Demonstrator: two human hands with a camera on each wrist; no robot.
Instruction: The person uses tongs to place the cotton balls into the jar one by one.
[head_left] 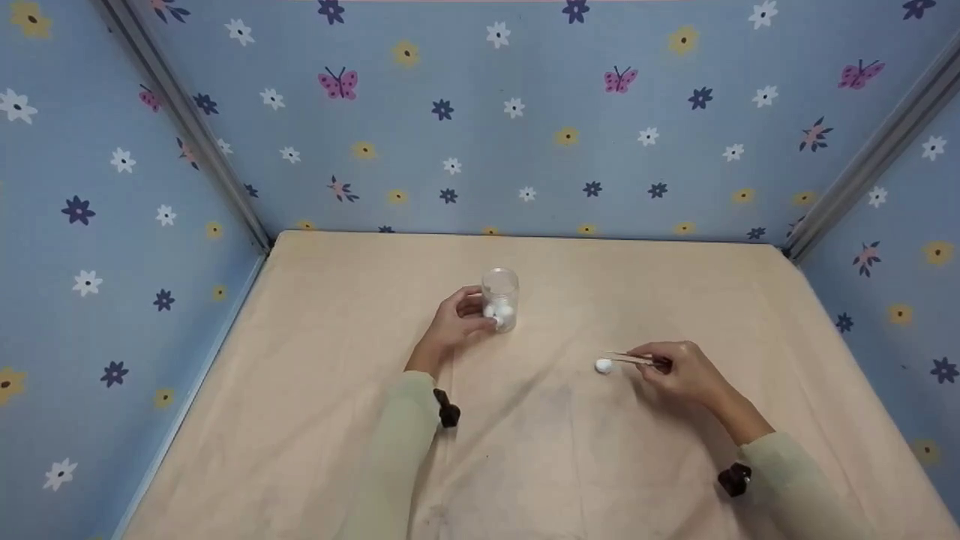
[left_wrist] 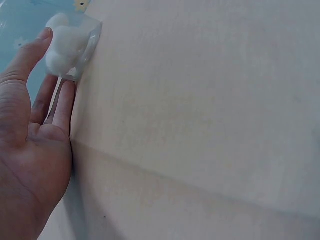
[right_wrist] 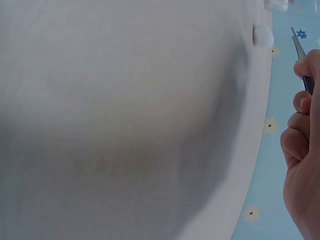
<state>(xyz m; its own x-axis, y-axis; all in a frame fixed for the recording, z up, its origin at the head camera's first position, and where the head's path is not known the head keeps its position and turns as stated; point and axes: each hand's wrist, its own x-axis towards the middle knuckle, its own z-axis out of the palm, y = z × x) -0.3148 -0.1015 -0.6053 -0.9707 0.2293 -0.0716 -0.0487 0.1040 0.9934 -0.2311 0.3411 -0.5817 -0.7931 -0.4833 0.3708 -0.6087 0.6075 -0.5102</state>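
A clear plastic jar (head_left: 500, 283) stands upright near the table's middle, with several white cotton balls (left_wrist: 65, 47) in its lower part. My left hand (head_left: 454, 324) holds it from the left, thumb on the near side and fingers behind. In my right hand (head_left: 684, 373) a pair of metal tweezers (head_left: 628, 358) is pinched, pointing left. One loose cotton ball (head_left: 603, 366) lies on the cloth by the tweezers' tips. From the right wrist view, the tweezers (right_wrist: 298, 47) appear apart from that ball (right_wrist: 262, 36).
A pale peach cloth (head_left: 315, 375) with some creases covers the table. Blue panels (head_left: 465, 127) printed with flowers and butterflies rise at the back and both sides, joined by grey metal posts (head_left: 199, 139). A dark wrist device (head_left: 448, 411) sits at each sleeve cuff.
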